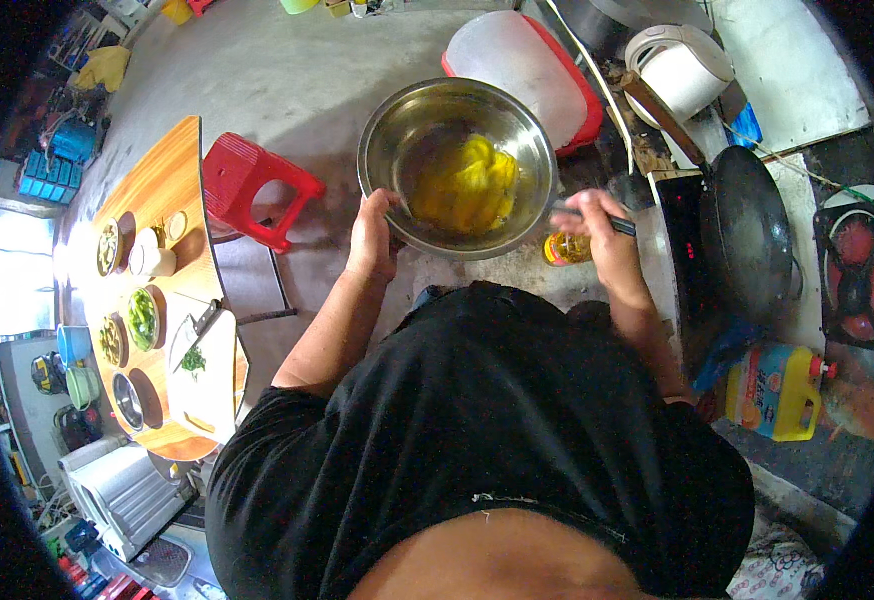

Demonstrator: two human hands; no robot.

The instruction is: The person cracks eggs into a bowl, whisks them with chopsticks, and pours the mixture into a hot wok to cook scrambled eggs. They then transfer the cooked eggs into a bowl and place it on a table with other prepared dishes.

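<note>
My left hand (375,235) grips the left rim of a large steel bowl (387,130), held in front of my body with yellow liquid (462,190), looking like beaten egg, in its bottom. To the bowl's lower right, my right hand (607,245) is closed on a dark-handled utensil (623,225); its other end is blurred, and I cannot tell whether it touches the bowl. Just left of that hand, a bottle of yellow oil (563,250) shows below the bowl.
A wok (742,235) rests by a cooktop (679,275) at right, near a rice cooker (677,75) and yellow jug (767,395). At left are a wooden table (177,160) with dishes, a knife (207,320) and a red stool (257,185). A red-lidded container (507,65) stands ahead.
</note>
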